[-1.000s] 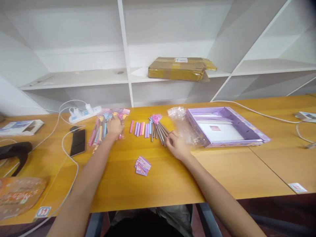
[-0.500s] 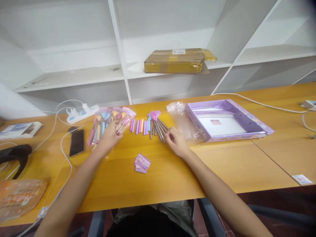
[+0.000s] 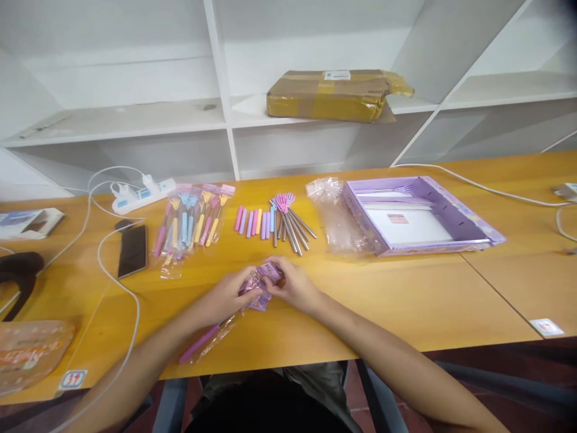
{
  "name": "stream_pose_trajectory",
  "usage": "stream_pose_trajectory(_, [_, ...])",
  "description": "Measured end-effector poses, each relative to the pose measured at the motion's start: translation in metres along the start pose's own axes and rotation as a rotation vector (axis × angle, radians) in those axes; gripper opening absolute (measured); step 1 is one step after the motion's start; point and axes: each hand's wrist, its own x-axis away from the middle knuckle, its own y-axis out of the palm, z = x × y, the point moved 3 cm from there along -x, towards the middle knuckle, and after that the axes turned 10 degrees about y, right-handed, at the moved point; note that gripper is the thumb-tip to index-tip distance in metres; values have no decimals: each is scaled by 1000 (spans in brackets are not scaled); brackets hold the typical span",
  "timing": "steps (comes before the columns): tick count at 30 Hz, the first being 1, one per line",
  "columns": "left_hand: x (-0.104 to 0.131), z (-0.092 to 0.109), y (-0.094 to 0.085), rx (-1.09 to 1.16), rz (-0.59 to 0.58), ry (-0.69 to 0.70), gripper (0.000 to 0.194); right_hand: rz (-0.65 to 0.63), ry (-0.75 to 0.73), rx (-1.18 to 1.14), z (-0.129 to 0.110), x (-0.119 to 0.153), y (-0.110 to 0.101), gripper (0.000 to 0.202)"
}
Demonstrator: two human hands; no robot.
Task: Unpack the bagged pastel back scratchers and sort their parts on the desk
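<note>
Near the table's front, my left hand (image 3: 232,294) grips a clear bag with a purple-handled stick (image 3: 198,344) in it, the handle pointing down-left. My right hand (image 3: 293,285) pinches a small purple card (image 3: 270,270) against the bag's top. More purple cards (image 3: 258,302) lie beneath my fingers. Behind my hands are a row of coloured grips (image 3: 253,222) and a fanned pile of metal rods (image 3: 295,228) with pink and blue hand-shaped heads. Several bagged sticks with coloured handles (image 3: 192,219) lie to the left.
A purple box tray (image 3: 471,245) stands at the right, with clear bags (image 3: 336,219) beside it. At the left are a phone (image 3: 133,251), a power strip (image 3: 144,197), white cables and an orange package (image 3: 36,355). A taped carton (image 3: 329,96) sits on the shelf.
My left hand has taken a bagged purple-handled stick from the left group to the front. My right hand has moved from the metal rods to the cards and holds one.
</note>
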Motion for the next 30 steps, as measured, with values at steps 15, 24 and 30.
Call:
stream_pose_trajectory(15, [13,-8,10,19,47,22,38,-5,-4,-23,-24,4,-28,9])
stream_pose_trajectory(24, [20,-4,-21,74,98,0,45,196,50,-33,-8,-15,-57,27])
stream_pose_trajectory(30, [17,-16,-30,352,202,-4,43,-122,48,132,-5,-10,-32,27])
